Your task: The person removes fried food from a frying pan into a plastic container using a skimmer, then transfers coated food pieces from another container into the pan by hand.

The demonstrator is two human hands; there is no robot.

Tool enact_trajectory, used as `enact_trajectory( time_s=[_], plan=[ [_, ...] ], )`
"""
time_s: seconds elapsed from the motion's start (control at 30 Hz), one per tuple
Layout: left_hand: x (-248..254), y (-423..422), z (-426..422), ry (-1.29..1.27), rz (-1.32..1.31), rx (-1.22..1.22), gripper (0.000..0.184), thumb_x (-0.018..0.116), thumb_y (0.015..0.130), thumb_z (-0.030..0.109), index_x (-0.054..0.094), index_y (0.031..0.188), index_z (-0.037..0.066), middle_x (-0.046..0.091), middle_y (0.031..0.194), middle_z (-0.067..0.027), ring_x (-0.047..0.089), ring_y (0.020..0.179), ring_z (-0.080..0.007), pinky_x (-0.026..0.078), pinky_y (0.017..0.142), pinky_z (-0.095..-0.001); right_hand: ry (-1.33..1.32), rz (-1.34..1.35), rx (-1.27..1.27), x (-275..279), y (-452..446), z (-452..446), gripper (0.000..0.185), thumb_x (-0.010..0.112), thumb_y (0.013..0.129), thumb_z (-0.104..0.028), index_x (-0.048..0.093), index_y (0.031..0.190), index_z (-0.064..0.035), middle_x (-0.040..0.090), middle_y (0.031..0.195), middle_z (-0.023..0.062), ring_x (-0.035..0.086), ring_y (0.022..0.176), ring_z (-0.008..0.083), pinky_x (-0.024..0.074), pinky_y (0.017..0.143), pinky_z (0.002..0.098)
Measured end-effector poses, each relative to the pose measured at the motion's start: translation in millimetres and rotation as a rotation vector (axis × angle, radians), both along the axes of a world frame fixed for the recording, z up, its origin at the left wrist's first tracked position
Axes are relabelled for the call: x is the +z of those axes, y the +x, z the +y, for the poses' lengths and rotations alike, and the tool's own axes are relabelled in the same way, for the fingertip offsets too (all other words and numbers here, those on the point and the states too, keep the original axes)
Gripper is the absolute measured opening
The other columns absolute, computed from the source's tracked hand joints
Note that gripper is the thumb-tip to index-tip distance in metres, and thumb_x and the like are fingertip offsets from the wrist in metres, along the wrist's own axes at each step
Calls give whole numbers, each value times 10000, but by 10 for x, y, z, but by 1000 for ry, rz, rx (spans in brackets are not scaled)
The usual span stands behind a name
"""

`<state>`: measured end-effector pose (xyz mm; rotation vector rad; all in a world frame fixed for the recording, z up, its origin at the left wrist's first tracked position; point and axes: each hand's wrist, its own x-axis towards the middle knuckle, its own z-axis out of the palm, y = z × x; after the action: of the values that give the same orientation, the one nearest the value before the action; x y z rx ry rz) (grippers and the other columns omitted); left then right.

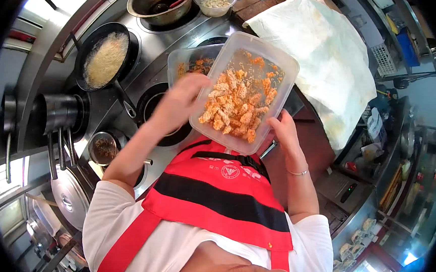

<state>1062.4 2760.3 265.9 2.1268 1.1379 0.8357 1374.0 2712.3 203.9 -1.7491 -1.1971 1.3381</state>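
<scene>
A translucent plastic container (286, 65) is tilted in front of me, with orange, crumb-coated food pieces (235, 104) gathered toward its lower side. My right hand (284, 130) grips its right edge. At its left edge is my left hand (182, 100), smeared by motion, so its fingers cannot be made out clearly. Partly behind the container stands a second plastic container (174, 57) with orange residue inside.
On the stove at left, a black frying pan (104, 60) holds foamy, bubbling oil. Behind are a metal bowl (136, 1) with a red-handled utensil and a tub of pale pieces (215, 2). A white cloth (329, 58) covers the right side. Saucepans (60, 112) stand far left.
</scene>
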Motion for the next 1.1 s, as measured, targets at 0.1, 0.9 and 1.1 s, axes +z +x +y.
enact_trajectory(
  time_s=[0.1, 0.9, 1.1],
  plan=[
    [-254, 578, -115, -13, 149, -342, 496, 687, 696, 83, 519, 1163, 69, 497, 1221, -121, 455, 1160, -306, 375, 988, -389, 68, -18, 13, -166, 49, -4, 396, 563, 720, -139, 531, 1053, 74, 620, 945, 184, 602, 857, 247, 461, 788, 320],
    [-769, 882, -82, -839, -442, -137, 239, 566, 829, 9, 528, 1062, -27, 571, 1023, -79, 600, 866, -135, 504, 728, -257, 97, -135, 61, -194, 207, -48, 418, 587, 712, -216, 542, 999, 85, 623, 895, 233, 619, 812, 327, 476, 732, 361],
    [-546, 260, -137, -743, -700, -22, 275, 584, 827, -5, 527, 1095, -23, 590, 1022, -77, 601, 871, -132, 490, 775, -255, 29, 42, 26, -225, 212, -49, 311, 552, 759, -115, 545, 1045, 6, 594, 835, 41, 551, 643, 104, 424, 498, 234]
  ],
)
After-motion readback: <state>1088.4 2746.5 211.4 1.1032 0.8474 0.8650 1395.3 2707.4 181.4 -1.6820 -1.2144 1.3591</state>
